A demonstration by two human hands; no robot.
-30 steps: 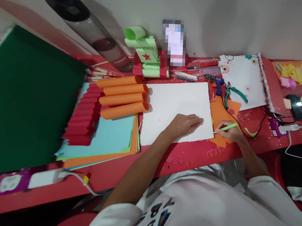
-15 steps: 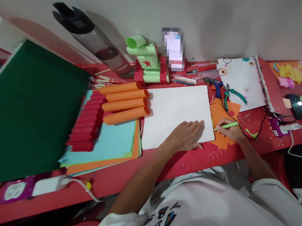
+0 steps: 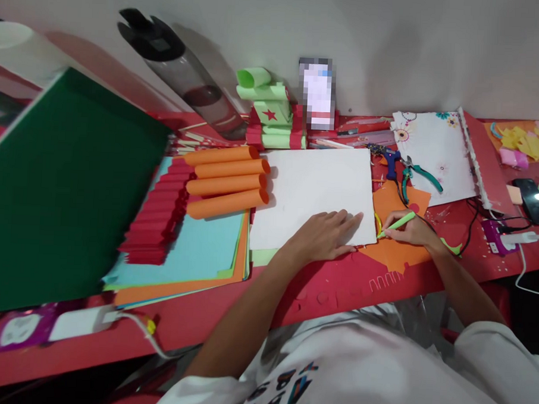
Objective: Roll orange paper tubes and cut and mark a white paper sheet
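Note:
My left hand (image 3: 324, 234) lies open and flat on a white board (image 3: 317, 177), fingers extended toward its right side. At the board's lower right corner, my right hand (image 3: 404, 230) pinches a slim light green pen-like stick (image 3: 400, 224). The stick tilts, its narrow lower end beside the board's edge; its exact kind is unclear. Just left of those fingers is a yellow loop (image 3: 378, 223), partly hidden. Orange paper (image 3: 385, 255) lies beneath the right hand. A light green strip (image 3: 263, 257) shows along the board's lower left edge.
Orange paper rolls (image 3: 227, 206) and folded red paper (image 3: 155, 221) rest on coloured sheets (image 3: 205, 253) at left. A green board (image 3: 73, 205) leans there. A bottle (image 3: 189, 79), phone (image 3: 317, 94) and green paper model (image 3: 271, 113) stand behind. Glue gun (image 3: 391, 162) and pliers (image 3: 425, 178) lie right.
The white board has shifted up and left relative to the paper stack, exposing a light green strip below it. My left hand stays flat on it; my right still holds the green stick.

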